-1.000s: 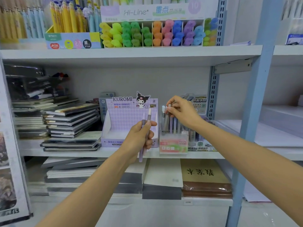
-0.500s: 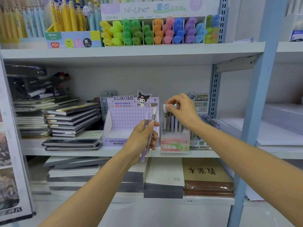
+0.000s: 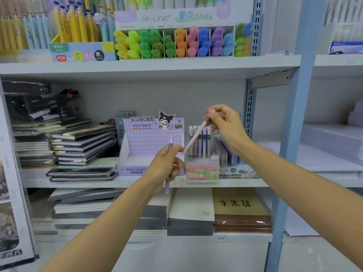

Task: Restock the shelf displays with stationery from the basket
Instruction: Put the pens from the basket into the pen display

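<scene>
My left hand point(image 3: 167, 163) grips a lilac pen point(image 3: 170, 152) upright in front of the purple Kuromi display box point(image 3: 137, 146) on the middle shelf. My right hand point(image 3: 227, 122) pinches the top end of a pale pink pen point(image 3: 194, 139), which slants down-left with its tip close to my left fingers. Just behind it stands a clear Fruit Soda pen holder point(image 3: 202, 169) with several pens upright in it. The basket is out of view.
Stacked notebooks point(image 3: 82, 146) fill the middle shelf's left side. Highlighters in a Hi-Line display point(image 3: 176, 42) and yellow pens point(image 3: 78, 26) sit on the upper shelf. A blue upright post point(image 3: 292, 134) stands right of my right arm. Pads and paper lie on the lower shelf point(image 3: 239, 209).
My right hand left the pens in the clear holder and took a pale pen from my left hand, lifting it up-right. My left hand now holds a single lilac pen.
</scene>
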A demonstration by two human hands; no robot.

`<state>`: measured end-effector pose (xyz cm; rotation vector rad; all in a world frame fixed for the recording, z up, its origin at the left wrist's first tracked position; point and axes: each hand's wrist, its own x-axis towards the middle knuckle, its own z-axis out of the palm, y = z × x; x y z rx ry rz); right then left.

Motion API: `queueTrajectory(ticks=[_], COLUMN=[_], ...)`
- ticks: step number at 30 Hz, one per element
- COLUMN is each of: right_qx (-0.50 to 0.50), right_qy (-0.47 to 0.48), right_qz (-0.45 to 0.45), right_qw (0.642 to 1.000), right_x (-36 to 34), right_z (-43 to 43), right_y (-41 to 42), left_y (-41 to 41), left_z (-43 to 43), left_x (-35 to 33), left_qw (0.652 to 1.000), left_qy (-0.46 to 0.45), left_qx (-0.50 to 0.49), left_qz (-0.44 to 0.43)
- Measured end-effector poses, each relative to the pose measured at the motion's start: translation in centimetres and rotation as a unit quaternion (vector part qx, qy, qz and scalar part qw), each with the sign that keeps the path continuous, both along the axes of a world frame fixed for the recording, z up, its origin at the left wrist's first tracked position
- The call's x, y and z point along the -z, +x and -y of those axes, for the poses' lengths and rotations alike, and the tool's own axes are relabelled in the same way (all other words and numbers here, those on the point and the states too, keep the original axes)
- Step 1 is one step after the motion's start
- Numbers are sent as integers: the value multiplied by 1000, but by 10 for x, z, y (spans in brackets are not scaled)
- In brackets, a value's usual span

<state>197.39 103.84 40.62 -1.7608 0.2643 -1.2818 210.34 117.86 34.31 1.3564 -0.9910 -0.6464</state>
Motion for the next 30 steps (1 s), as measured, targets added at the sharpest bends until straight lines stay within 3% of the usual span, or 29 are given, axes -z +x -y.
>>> queueTrajectory(ticks=[6,14,24,30], right_qx=[111,144,110,189], right_qy=[-67,-176,-184,-215], right_qz=[-45,-125,-158,-149], right_qw=[991,966,964,947], right_x=[6,24,19,27], right_z=[20,30,31,29], right_y=[4,22,29,39], left_y=[4,7,8,6], left_z=[7,3,7,6], left_x=[-3,4,10,9], left_qw=[996,998,999,997], left_qy=[-16,-54,-47,-70], left_qx=[-33,11,-3,14], left_qz=[-81,20,6,-2])
